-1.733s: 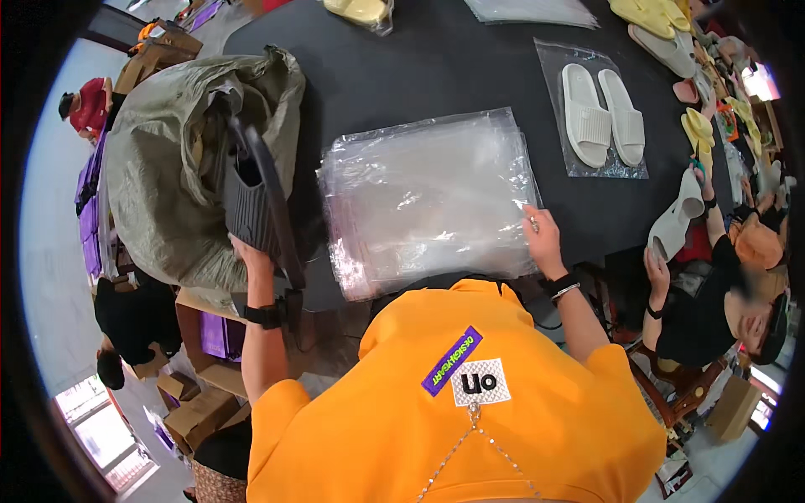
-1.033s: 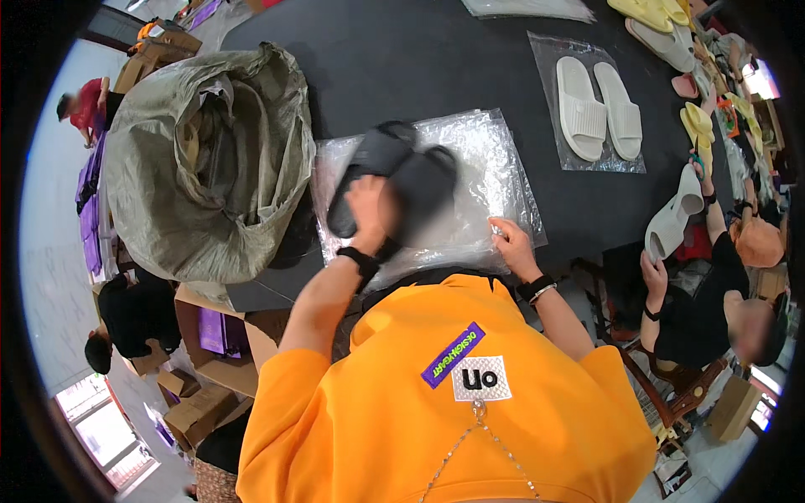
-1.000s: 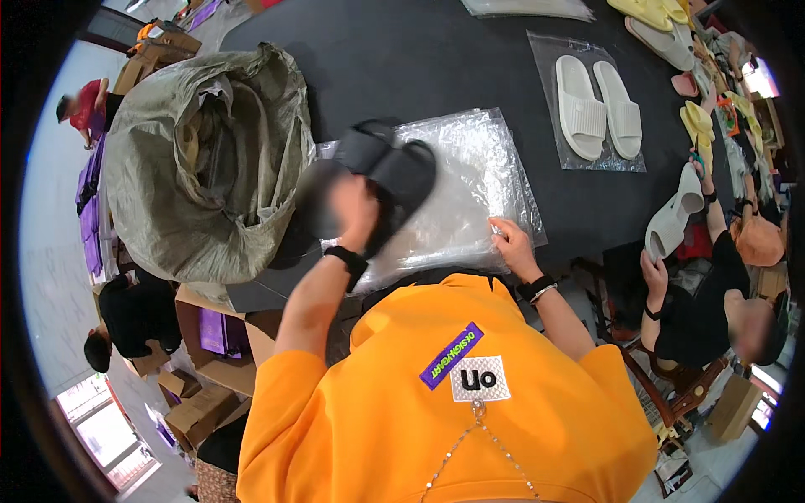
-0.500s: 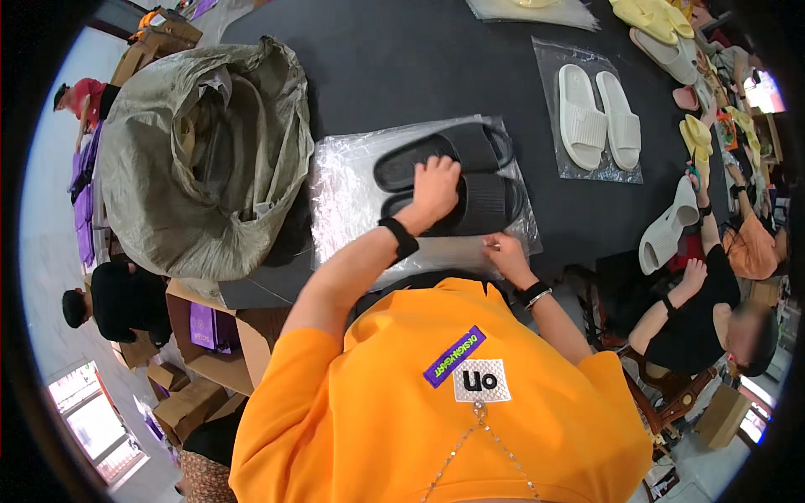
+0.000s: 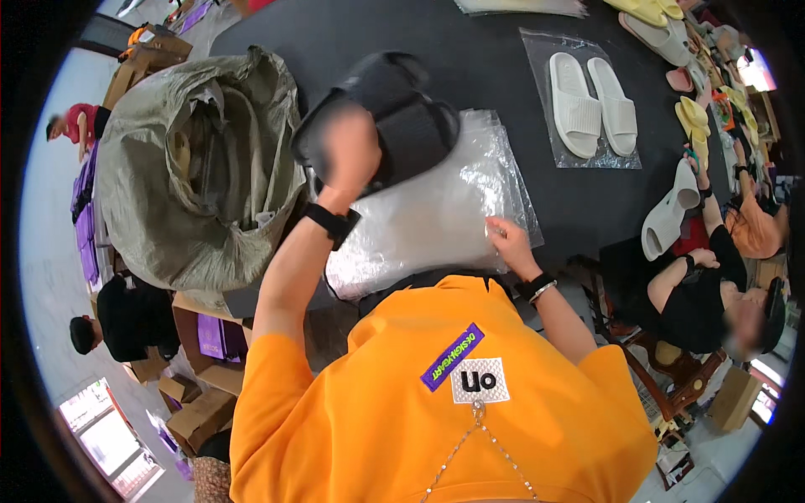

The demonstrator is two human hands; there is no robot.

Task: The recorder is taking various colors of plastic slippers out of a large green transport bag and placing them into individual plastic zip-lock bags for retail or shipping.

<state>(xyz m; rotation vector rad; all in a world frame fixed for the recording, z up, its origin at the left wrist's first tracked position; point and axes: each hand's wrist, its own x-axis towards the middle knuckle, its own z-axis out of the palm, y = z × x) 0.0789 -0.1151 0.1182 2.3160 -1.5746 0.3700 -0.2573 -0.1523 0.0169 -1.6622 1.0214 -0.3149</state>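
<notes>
A pair of black slide sandals [image 5: 415, 126] is in the grip of my left hand [image 5: 348, 151], above the left part of a stack of clear plastic bags [image 5: 428, 214]. The fingers of that hand look blurred, and they cover the sandals' inner sides. At the near right edge of the stack, my right hand [image 5: 510, 245] has its fingertips closed on the clear plastic. Off to the right, a pair of white slide sandals [image 5: 579, 117] lies on another clear bag [image 5: 545, 155].
A large grey-green woven sack [image 5: 197, 176] stands open on the dark table [image 5: 344, 33], left of the bags. Yellow slippers [image 5: 692, 117] lie at the right. A co-worker in black [image 5: 708, 293] sits there beside a light grey slipper [image 5: 671, 210]. Cardboard boxes [image 5: 201, 411] stand at lower left.
My left hand has carried the black slide sandals left and away from me off the bags, turning them. The bag surface beneath shows now. My right hand stays near the same edge.
</notes>
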